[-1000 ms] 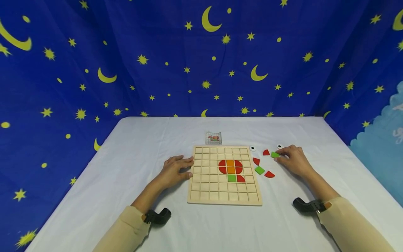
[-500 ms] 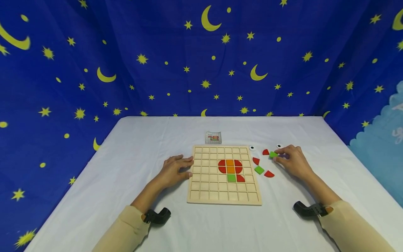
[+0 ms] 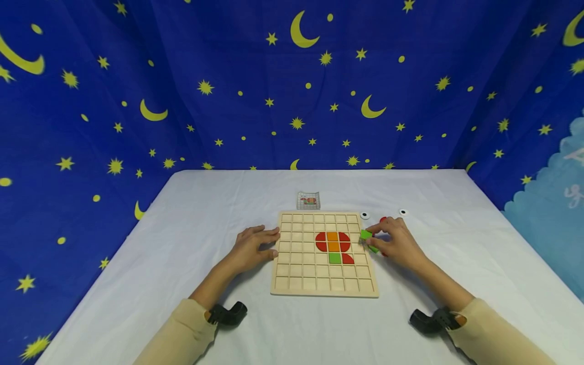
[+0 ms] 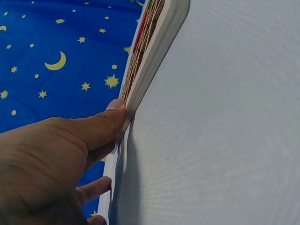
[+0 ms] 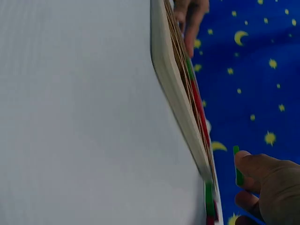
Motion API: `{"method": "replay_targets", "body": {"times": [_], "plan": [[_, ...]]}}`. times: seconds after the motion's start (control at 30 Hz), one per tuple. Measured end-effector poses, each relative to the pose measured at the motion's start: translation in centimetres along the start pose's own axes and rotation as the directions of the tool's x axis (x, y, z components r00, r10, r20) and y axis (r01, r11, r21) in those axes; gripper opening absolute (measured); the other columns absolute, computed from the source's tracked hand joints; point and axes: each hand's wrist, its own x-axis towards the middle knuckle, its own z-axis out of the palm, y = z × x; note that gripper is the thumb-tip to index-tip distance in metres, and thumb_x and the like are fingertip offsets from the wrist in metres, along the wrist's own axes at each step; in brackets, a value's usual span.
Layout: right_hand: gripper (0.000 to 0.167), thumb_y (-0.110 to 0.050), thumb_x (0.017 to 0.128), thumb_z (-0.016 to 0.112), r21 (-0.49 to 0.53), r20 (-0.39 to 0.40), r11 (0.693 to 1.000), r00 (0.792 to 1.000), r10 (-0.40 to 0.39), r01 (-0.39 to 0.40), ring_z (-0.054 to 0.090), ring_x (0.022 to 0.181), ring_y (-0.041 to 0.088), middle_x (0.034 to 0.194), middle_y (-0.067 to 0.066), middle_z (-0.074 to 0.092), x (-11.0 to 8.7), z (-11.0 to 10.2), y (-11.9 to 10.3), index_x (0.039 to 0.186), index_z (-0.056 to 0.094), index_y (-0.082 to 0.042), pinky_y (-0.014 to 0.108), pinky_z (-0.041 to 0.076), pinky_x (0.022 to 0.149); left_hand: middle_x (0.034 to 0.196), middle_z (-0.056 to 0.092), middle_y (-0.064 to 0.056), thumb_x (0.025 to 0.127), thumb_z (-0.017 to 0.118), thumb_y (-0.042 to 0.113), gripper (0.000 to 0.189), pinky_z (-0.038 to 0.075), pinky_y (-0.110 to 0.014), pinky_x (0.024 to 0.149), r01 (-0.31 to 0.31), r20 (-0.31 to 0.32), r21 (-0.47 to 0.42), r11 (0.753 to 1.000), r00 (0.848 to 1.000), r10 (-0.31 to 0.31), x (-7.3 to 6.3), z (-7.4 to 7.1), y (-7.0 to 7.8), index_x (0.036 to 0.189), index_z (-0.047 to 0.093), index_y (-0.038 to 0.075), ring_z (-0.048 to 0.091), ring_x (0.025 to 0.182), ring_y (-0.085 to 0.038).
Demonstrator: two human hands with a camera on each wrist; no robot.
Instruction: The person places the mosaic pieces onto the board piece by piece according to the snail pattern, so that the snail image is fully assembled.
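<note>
Pinching one green tile (image 3: 366,234)

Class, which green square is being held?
The green square pinched in the right grip; another green square sits in the board, a third lies beside it.

From here I see a blue curtain (image 3: 274,71) hanging behind and along both sides of the white-covered table (image 3: 210,203). It's scattered with yellow moons (image 3: 297,33), stars (image 3: 325,58) and dots (image 3: 330,17). A pale blue cloud (image 3: 552,195) shows at right.

Passage: white tablecloth (image 3: 328,329) before wooden grid board (image 3: 301,271) | left edge blocked: left hand (image 3: 252,248) | right edge blocked: right hand (image 3: 399,244), green square tile (image 3: 365,234)
</note>
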Motion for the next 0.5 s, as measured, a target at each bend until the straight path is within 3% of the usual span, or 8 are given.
{"method": "replay_targets", "body": {"times": [0.13,0.3,0.5], "plan": [[0.024,-0.018,0.079,0.075,0.039,0.015,0.998,0.999,-0.041,0.041,0.042,0.088,0.019,0.090,0.006,0.062,-0.1,1.1,-2.1,0.101,0.072,-0.008,0.031,0.034,0.073,0.144,0.048,-0.004,0.085,0.068,0.026,0.051,0.016,-0.059,0.111,0.006,0.004,-0.001,1.000,1.000,-0.006,0.0,-0.1,0.0,0.131,0.056,0.009,0.032,0.139,-0.037],[0.024,-0.022,0.080,0.075,0.074,0.064,0.997,0.997,-0.033,0.028,0.039,0.088,0.014,0.094,0.001,0.061,-0.2,2.3,-4.2,0.102,0.073,-0.013,0.027,0.033,0.071,0.144,0.047,-0.003,0.085,0.068,0.027,0.051,0.016,-0.060,0.111,0.007,0.007,0.000,1.000,1.000,-0.007,0.1,-0.1,0.0,0.131,0.055,0.009,0.032,0.139,-0.037],[0.024,-0.022,0.078,0.077,0.087,0.080,0.993,0.993,-0.087,0.080,0.036,0.084,0.012,0.086,-0.003,0.058,-0.1,3.8,-5.8,0.100,0.073,-0.016,0.024,0.032,0.068,0.144,0.048,-0.004,0.085,0.068,0.026,0.051,0.016,-0.060,0.111,0.005,0.008,-0.013,1.000,1.000,-0.005,0.0,-0.1,-0.1,0.131,0.056,0.009,0.032,0.139,-0.037]]}}
